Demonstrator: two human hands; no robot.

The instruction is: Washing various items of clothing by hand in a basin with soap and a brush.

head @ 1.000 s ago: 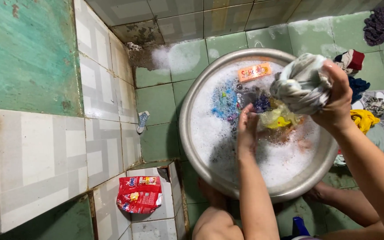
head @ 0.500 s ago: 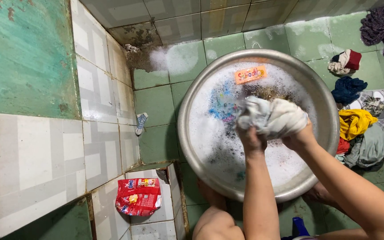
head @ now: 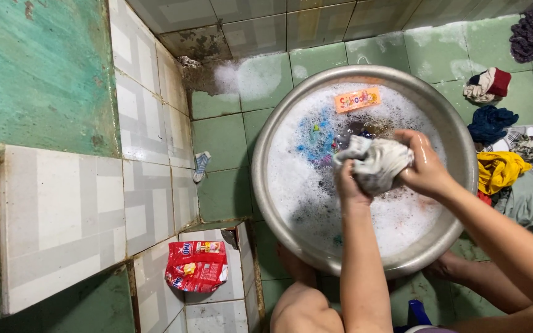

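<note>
Washing by hand is under way: both hands grip one bunched whitish-grey wet cloth (head: 374, 163) over the suds of a round metal basin (head: 266, 185) on green floor tiles. Left hand (head: 348, 188) is closed on the near, lower end of the bundle; right hand (head: 425, 166) is wrapped around its far side, fingers curled over the top. Cloth sits just above the foam, near the basin's centre, compressed between the two fists. Step in hand is judged to be rubbing or wringing the piece; the next move calls for opposed pressure from both fists while the bundle stays above the basin so runoff falls into the water. Coloured garments (head: 319, 132) and an orange label (head: 357, 99) show through the foam behind the cloth. Red detergent packet (head: 195, 266) lies on the tiled ledge to the left; a heap of unwashed clothes (head: 504, 169) lies on the floor just beside the basin's right rim. Against the frame half a second ago, the bundle is tighter and smaller, and the right hand has shifted from below it to its side.
</note>
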